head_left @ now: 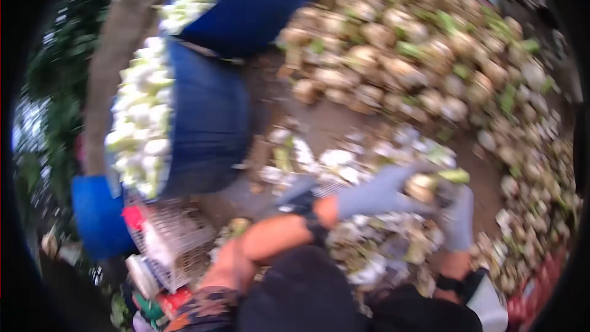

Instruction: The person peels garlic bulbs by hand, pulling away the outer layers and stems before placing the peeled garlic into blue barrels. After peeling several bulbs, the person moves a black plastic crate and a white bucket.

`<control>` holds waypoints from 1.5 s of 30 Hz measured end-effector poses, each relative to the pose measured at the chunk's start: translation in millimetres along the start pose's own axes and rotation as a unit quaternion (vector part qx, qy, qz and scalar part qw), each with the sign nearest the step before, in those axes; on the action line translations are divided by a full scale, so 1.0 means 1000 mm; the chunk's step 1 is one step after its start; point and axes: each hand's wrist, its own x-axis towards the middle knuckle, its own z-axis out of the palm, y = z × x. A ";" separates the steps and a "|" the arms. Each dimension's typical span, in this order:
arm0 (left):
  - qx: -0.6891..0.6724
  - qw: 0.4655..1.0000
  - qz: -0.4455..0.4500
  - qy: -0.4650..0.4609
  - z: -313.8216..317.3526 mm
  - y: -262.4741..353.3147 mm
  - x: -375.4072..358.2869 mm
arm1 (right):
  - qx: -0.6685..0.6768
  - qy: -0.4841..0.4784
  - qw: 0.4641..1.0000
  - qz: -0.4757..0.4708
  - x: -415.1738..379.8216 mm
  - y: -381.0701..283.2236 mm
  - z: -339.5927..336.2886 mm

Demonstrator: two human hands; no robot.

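Observation:
My left hand (381, 194), in a grey glove, is closed around an onion (421, 188) with a short green stem pointing right. My right hand (458, 220), also gloved in grey, comes up from below against the onion's right side. Its fingers look curled, and something dark and blurred shows between them and the onion; I cannot make out what it is. Beneath both hands lie loose onion skins (369, 264), white and brown.
A large heap of unpeeled onions (393, 49) spreads from the back around to the right. Blue tubs (206, 120) full of peeled white onions (144, 114) stand at left. Nearby are a smaller blue bucket (101, 215), a plastic crate (178, 237) and a red sack (538, 295).

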 end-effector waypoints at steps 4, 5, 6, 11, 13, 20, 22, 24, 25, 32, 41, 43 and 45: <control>-0.149 0.984 -0.091 0.016 0.000 0.000 -0.006 | 0.070 -0.036 0.990 0.120 -0.010 -0.026 0.008; -0.198 0.974 -0.109 0.022 0.003 0.003 -0.006 | 0.063 -0.043 0.989 0.128 -0.010 -0.032 0.006; -0.240 0.962 -0.128 0.035 0.002 0.005 -0.008 | 0.060 -0.056 0.988 0.134 -0.008 -0.036 0.007; 0.188 0.980 0.055 0.040 -0.003 -0.001 -0.003 | 0.064 -0.045 0.984 0.158 -0.002 -0.040 0.010; 0.193 0.980 -0.006 0.036 -0.010 0.007 -0.004 | 0.102 -0.027 0.985 0.136 -0.001 -0.037 0.014; -0.156 0.986 -0.048 0.041 -0.011 0.055 0.002 | -0.184 0.096 0.961 -0.184 0.010 -0.037 0.021; -0.233 0.969 -0.086 -0.001 -0.012 0.082 0.010 | -0.364 0.133 0.898 -0.208 0.009 -0.061 0.018; -0.292 0.949 -0.098 0.067 -0.005 0.098 0.009 | -0.293 0.137 0.896 -0.305 0.005 -0.077 0.020; -0.285 0.953 -0.101 0.028 -0.015 0.099 0.009 | -0.171 0.120 0.931 -0.299 0.001 -0.096 0.020; 0.244 0.965 0.093 0.010 -0.007 0.161 0.002 | 0.096 -0.050 0.977 -0.185 -0.010 -0.132 0.001; 0.356 0.904 0.119 0.204 -0.010 0.146 -0.019 | 0.122 -0.072 0.973 -0.184 -0.037 -0.109 0.047; 0.377 0.901 0.170 0.133 -0.011 0.128 -0.025 | 0.086 -0.143 0.972 -0.164 -0.032 -0.097 0.044; 0.332 0.932 0.097 0.104 -0.010 0.114 -0.024 | 0.128 -0.152 0.974 -0.108 -0.037 -0.090 0.047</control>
